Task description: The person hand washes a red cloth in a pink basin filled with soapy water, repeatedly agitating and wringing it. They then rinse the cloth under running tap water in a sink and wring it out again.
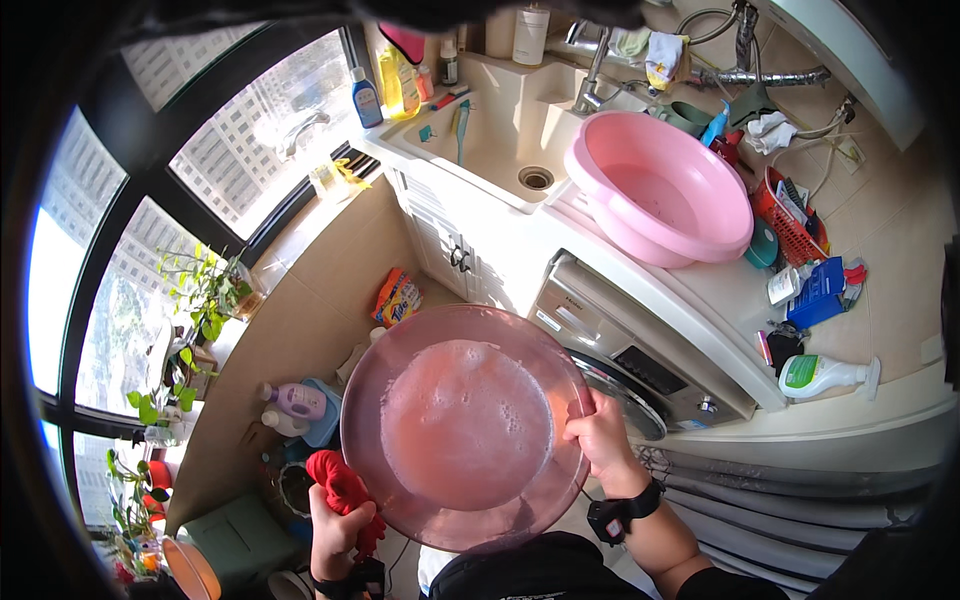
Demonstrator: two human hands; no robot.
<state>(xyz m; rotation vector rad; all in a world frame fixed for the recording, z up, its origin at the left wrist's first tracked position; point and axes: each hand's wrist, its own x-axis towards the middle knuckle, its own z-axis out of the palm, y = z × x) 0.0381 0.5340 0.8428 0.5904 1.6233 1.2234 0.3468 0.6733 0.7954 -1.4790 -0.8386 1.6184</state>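
Observation:
A translucent pink basin [465, 427] with cloudy, foamy water is held up in front of my body, over the floor. My right hand [600, 431] grips its right rim, thumb on top. At the lower left, my left hand [339, 525] is closed around a bunched red cloth [337, 480], close against the basin's left rim; whether these fingers also hold the rim is hidden. A larger opaque pink tub [660, 187] rests on the white counter beside the sink [517, 127], whose drain is visible.
Below the counter stands a front-loading washing machine [637, 360]. A spray bottle [821, 375] lies on the counter's right end, near a red basket [787, 217]. Detergent bottles [300, 401] and a green box [236, 536] stand on the floor at left; potted plants [202, 292] line the window.

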